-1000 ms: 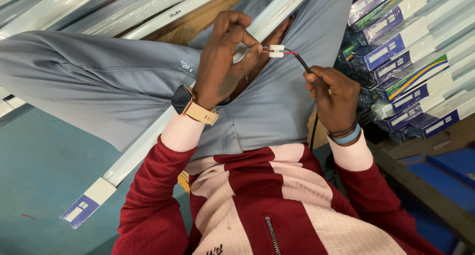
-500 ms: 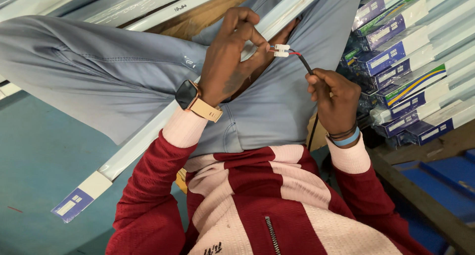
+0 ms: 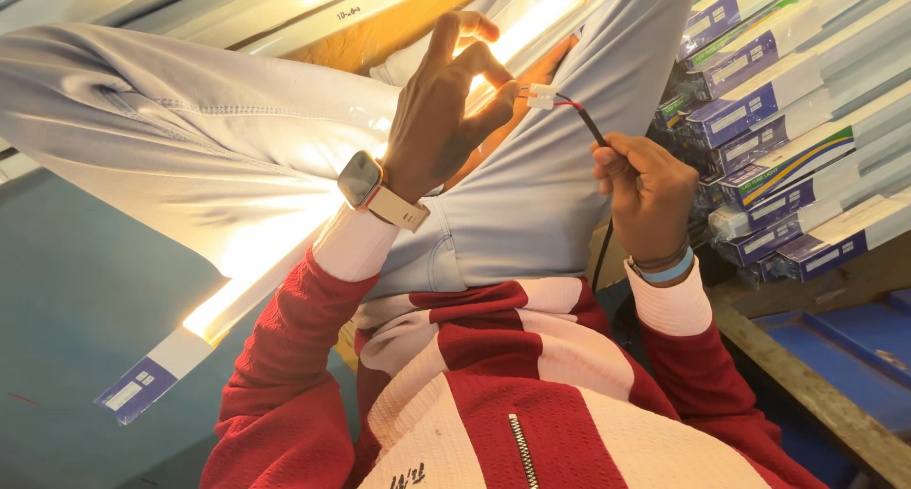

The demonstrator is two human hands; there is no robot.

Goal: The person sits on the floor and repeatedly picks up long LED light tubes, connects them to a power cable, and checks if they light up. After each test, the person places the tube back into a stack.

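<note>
While tube light (image 3: 285,261) glows across lap, left hand (image 3: 446,119) pinches its end near white connector (image 3: 541,98); right hand (image 3: 645,190) fisted round black cable (image 3: 593,129). Tube light, brittle: grip ends; cable limp.

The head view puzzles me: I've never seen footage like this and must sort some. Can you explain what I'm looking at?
The camera sits on a person's head and looks down, so you see their own lap, red and cream striped jacket and two bare hands. No machine is involved.

The left hand, with a wristwatch, pinches a small white connector with short red and blue leads. The right hand, wearing a blue wristband, grips the black cable that runs into that connector.

A long tube light lies across the lap under the legs and glows bright. Stacked blue and white cartons fill the shelf on the right, above a wooden ledge.
</note>
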